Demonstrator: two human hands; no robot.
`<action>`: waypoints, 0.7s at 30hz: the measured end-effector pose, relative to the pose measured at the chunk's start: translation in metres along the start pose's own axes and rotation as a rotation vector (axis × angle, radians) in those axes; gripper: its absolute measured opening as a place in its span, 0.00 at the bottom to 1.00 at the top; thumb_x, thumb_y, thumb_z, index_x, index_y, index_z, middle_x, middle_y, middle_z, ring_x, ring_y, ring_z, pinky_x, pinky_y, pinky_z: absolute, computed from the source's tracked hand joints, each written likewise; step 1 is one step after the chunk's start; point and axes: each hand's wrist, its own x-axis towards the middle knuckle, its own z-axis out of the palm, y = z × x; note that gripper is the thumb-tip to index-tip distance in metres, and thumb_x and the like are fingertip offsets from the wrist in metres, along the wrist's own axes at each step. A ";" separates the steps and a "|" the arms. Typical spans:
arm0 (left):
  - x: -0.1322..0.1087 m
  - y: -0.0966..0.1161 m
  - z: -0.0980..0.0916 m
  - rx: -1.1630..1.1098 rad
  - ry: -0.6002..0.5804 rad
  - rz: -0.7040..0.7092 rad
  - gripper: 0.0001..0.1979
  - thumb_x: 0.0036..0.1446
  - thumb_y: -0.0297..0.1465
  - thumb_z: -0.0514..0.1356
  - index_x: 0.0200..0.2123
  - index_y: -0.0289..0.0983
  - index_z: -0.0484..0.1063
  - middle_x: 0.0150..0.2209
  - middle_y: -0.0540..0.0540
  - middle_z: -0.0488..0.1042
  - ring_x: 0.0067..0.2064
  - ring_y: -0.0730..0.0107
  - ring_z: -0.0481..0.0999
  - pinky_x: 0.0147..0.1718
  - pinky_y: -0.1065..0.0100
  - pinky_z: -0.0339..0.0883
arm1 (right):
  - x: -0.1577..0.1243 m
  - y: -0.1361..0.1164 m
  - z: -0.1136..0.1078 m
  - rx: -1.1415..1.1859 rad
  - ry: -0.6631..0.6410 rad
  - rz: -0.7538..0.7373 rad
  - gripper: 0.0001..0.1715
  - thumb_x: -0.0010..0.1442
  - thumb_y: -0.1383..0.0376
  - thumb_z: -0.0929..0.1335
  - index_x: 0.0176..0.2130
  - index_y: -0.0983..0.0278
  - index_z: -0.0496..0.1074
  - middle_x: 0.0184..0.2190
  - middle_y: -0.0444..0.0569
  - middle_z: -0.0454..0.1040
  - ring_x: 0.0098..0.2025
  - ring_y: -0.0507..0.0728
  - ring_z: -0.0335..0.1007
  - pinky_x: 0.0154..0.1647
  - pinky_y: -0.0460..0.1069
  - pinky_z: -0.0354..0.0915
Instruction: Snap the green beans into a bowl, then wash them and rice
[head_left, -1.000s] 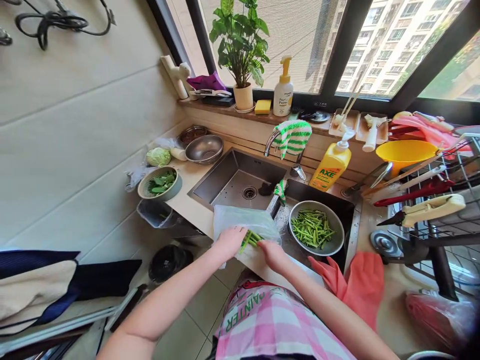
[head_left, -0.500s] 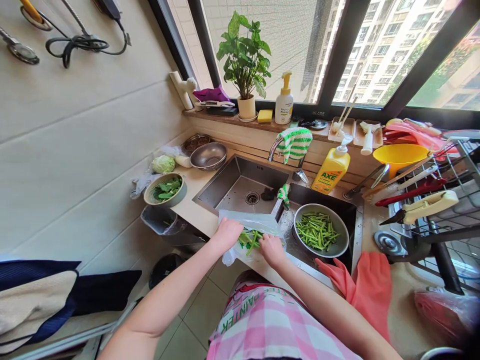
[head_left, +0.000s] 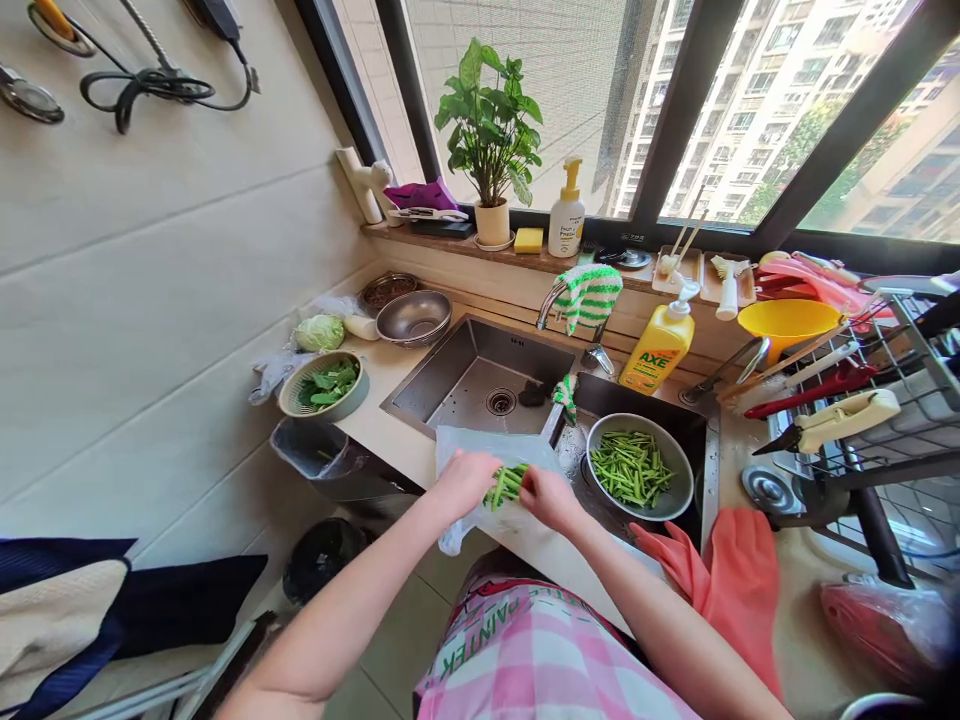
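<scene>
Well, fingers of the left hand (head_left: 463, 484) and right hand (head_left: 550, 499) pinch slim green beans (head_left: 506, 486); a loose pinch could drop them into the brushed-steel sink (head_left: 469, 385) at 12 o'clock.

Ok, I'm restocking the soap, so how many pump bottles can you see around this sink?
2. A white pump bottle stands on the wooden windowsill, and a yellow AXE pump bottle stands on the counter behind the steel sink. Others may be hidden.

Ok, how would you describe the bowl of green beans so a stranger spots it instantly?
Find the double steel sink under the window. In its right basin, just past the person's right hand, sits a grey bowl heaped with cut green beans. The other bowl, left of the sink, holds leaves instead.
</scene>
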 end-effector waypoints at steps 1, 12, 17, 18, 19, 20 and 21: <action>0.001 0.005 0.005 -0.012 0.027 0.009 0.13 0.55 0.27 0.54 0.45 0.38 0.69 0.43 0.43 0.73 0.45 0.59 0.71 0.42 0.61 0.59 | -0.001 0.002 -0.008 0.146 0.002 0.006 0.05 0.53 0.66 0.63 0.29 0.64 0.67 0.24 0.47 0.73 0.28 0.54 0.69 0.27 0.46 0.60; 0.025 0.017 0.047 0.139 0.223 -0.048 0.13 0.58 0.27 0.51 0.45 0.41 0.69 0.46 0.42 0.68 0.48 0.60 0.64 0.42 0.61 0.58 | -0.030 0.037 -0.050 0.999 -0.142 0.210 0.20 0.44 0.52 0.69 0.28 0.64 0.63 0.20 0.41 0.69 0.21 0.49 0.65 0.23 0.45 0.59; 0.009 0.006 0.054 0.170 0.109 -0.145 0.08 0.56 0.25 0.53 0.33 0.36 0.72 0.40 0.40 0.69 0.46 0.58 0.65 0.42 0.59 0.58 | -0.058 0.065 -0.062 0.835 -0.124 0.088 0.17 0.47 0.56 0.69 0.34 0.65 0.69 0.24 0.42 0.70 0.24 0.49 0.63 0.25 0.45 0.59; 0.006 0.006 0.054 0.158 0.099 -0.156 0.07 0.56 0.27 0.54 0.33 0.36 0.72 0.40 0.40 0.69 0.46 0.58 0.65 0.42 0.59 0.58 | -0.064 0.069 -0.064 0.778 -0.102 0.075 0.17 0.48 0.56 0.68 0.34 0.65 0.70 0.25 0.43 0.70 0.25 0.50 0.63 0.25 0.45 0.59; 0.004 0.008 0.054 0.133 0.099 -0.161 0.06 0.55 0.28 0.55 0.35 0.36 0.72 0.41 0.41 0.69 0.46 0.58 0.65 0.42 0.59 0.58 | -0.070 0.073 -0.067 0.728 -0.074 0.067 0.17 0.49 0.55 0.67 0.35 0.65 0.71 0.26 0.43 0.71 0.26 0.50 0.64 0.26 0.45 0.59; 0.003 0.011 0.053 0.095 0.111 -0.155 0.07 0.54 0.30 0.57 0.37 0.37 0.72 0.41 0.41 0.69 0.46 0.58 0.65 0.42 0.59 0.58 | -0.075 0.076 -0.070 0.689 -0.040 0.063 0.17 0.51 0.55 0.67 0.36 0.65 0.71 0.27 0.44 0.71 0.27 0.51 0.65 0.26 0.45 0.60; 0.003 0.016 0.052 0.048 0.133 -0.128 0.09 0.53 0.31 0.58 0.39 0.38 0.71 0.42 0.42 0.69 0.47 0.59 0.66 0.42 0.60 0.59 | -0.080 0.078 -0.073 0.661 -0.008 0.061 0.17 0.52 0.55 0.66 0.36 0.64 0.71 0.28 0.45 0.72 0.29 0.52 0.66 0.27 0.45 0.60</action>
